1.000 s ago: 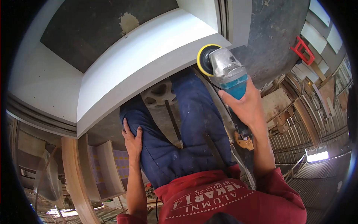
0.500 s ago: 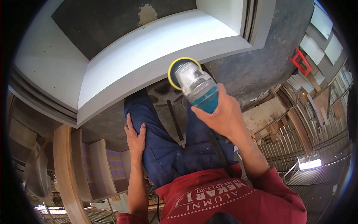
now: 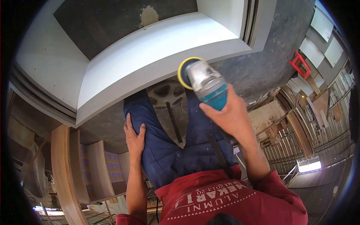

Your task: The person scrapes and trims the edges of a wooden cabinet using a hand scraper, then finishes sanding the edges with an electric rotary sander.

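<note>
My right hand [image 3: 234, 116] is wrapped round the teal body of a power sander [image 3: 208, 84] with a metal head and a yellow-edged disc [image 3: 184, 73]. The disc is close to the front edge of a grey and white cabinet frame [image 3: 161, 69]; whether it touches, I cannot tell. My left hand [image 3: 135, 137] rests on my thigh in blue trousers [image 3: 159, 157], its fingers stretched out and holding nothing.
A red plastic stool [image 3: 300, 63] stands at the right near white panels [image 3: 321, 24]. Wooden shelving [image 3: 99, 165] is at the lower left. Scrap wood [image 3: 273, 129] lies along the right side. A grey floor [image 3: 258, 71] shows beyond the cabinet.
My right hand and the sander have shifted a little to the right along the cabinet edge. My left hand stays on my thigh.
</note>
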{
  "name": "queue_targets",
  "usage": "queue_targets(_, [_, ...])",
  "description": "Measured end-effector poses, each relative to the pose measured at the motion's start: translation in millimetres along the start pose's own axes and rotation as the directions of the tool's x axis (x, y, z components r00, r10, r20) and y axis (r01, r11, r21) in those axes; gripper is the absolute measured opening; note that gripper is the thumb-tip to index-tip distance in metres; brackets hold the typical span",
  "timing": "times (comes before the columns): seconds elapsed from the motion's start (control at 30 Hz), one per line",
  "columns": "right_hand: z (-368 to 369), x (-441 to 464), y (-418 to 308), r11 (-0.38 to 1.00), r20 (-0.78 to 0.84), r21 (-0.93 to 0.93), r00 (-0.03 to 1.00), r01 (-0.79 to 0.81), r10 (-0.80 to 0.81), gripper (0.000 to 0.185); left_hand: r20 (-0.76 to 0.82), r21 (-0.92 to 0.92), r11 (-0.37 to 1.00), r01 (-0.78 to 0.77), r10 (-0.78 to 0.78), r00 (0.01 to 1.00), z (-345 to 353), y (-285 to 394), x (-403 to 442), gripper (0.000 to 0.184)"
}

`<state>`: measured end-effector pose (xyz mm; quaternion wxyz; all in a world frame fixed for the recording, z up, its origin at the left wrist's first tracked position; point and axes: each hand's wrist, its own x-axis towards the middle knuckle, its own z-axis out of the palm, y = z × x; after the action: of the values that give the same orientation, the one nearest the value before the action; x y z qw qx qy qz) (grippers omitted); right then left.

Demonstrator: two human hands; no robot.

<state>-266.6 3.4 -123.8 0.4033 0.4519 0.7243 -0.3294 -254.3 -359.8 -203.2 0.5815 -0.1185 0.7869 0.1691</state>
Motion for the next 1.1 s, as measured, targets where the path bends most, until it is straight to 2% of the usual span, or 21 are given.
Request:
queue_targets(0.07, [-17, 5, 18, 0.996, -0.06, 0.064, 0.996, -0.06, 0.064, 0.057, -0.018, 0.028, 1.0, 0.007, -0.006, 1.0, 4, 5, -1, 0.081])
queue_targets(0.2, [-44, 16, 59, 0.976, -0.142, 0.208, 0.985, -0.067, 0.098, 0.054, -0.026, 0.049, 0.999, 0.011, -0.01, 1.0, 12, 12, 0, 0.081])
queue_targets(0.33, [-55, 22, 66, 0.978, -0.156, 0.199, 0.983, -0.06, 0.092, 0.054, -0.042, 0.043, 0.999, 0.022, -0.02, 0.999, 15, 12, -1, 0.08])
queue_targets(0.67, [-4, 7, 9, 0.993, -0.047, 0.117, 0.999, -0.016, 0.021, 0.057, -0.049, -0.053, 0.998, 0.017, -0.019, 0.999, 5, -11, -3, 0.081])
queue_targets(0.9, [57, -6, -41, 0.994, -0.008, 0.032, 0.994, 0.107, -0.107, 0.061, -0.032, -0.168, 0.986, -0.004, -0.001, 1.0, -15, -39, -5, 0.08])
queue_targets(0.97, [74, -12, -61, 0.989, -0.013, -0.003, 0.989, 0.149, -0.149, 0.061, -0.061, -0.251, 0.968, -0.023, 0.007, 0.998, -21, -49, -4, 0.076])
queue_targets(1.0, [83, -15, -72, 0.992, 0.046, 0.003, 0.99, 0.13, -0.13, 0.061, -0.064, -0.257, 0.966, -0.03, 0.014, 0.998, -22, -56, -2, 0.076])
queue_targets(1.07, [96, -20, -85, 0.99, 0.109, 0.019, 0.984, 0.14, -0.141, 0.06, -0.281, -0.379, 0.91, -0.167, 0.059, 0.958, -28, -60, 2, 0.07])
queue_targets(1.1, [97, -23, -85, 0.989, 0.101, 0.023, 0.984, 0.145, -0.146, 0.06, -0.287, -0.376, 0.91, -0.176, 0.066, 0.956, -36, -56, 4, 0.07])
